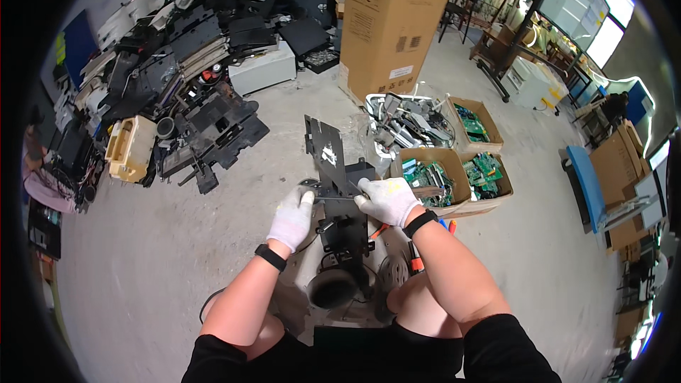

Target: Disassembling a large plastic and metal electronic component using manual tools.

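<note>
Between my knees is a black machine part (345,237) with a tall, flat black panel (325,152) rising from its far side. My left hand (292,216), in a white work glove, is closed on the left edge of the flat black crosspiece (333,197) below the panel. On the opposite side my gloved right hand (388,202) grips the right end of that crosspiece. A round black piece (332,289) sits at the near end of the part, close to my legs. My palms hide where the fingers meet the crosspiece.
Cardboard boxes of green circuit boards (440,170) and a white basket of metal scraps (411,124) stand ahead on the right. Behind them rises a tall carton (386,35). A large heap of black plastic parts (206,57) covers the far left floor. Tools with orange handles (416,264) lie by my right foot.
</note>
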`<state>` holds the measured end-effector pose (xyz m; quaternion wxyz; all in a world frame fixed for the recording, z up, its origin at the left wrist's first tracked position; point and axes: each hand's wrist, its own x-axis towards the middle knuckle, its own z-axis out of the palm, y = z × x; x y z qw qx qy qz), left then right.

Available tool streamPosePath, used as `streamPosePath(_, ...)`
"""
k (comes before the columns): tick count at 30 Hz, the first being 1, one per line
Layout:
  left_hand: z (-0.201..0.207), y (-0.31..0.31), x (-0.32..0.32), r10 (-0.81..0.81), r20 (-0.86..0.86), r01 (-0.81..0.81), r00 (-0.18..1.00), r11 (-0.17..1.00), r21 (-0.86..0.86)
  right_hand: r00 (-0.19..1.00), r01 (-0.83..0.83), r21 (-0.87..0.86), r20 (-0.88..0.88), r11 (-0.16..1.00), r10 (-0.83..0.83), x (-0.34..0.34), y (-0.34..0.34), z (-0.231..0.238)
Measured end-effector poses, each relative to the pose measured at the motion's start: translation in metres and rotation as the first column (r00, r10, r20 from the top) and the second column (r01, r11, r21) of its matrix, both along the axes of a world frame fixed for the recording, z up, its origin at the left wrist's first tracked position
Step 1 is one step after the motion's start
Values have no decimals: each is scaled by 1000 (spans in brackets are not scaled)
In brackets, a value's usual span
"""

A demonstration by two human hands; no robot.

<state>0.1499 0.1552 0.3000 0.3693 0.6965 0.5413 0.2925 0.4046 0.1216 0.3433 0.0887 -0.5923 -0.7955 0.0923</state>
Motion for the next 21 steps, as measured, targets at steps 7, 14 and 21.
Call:
streamPosePath(7,8,6,-22,-319,-132,345,939,868,357,1000,-5,72,3,997,5,3,2,1)
streamPosePath(14,5,11,-39,-407,-414,555,814,755,350,999,24,1,-25,1000,-24,2,6,-1)
streamPosePath(21,14,22,-27,-118,-434,320,893,844,431,999,-13,42,35,999,11,-18,5,-8)
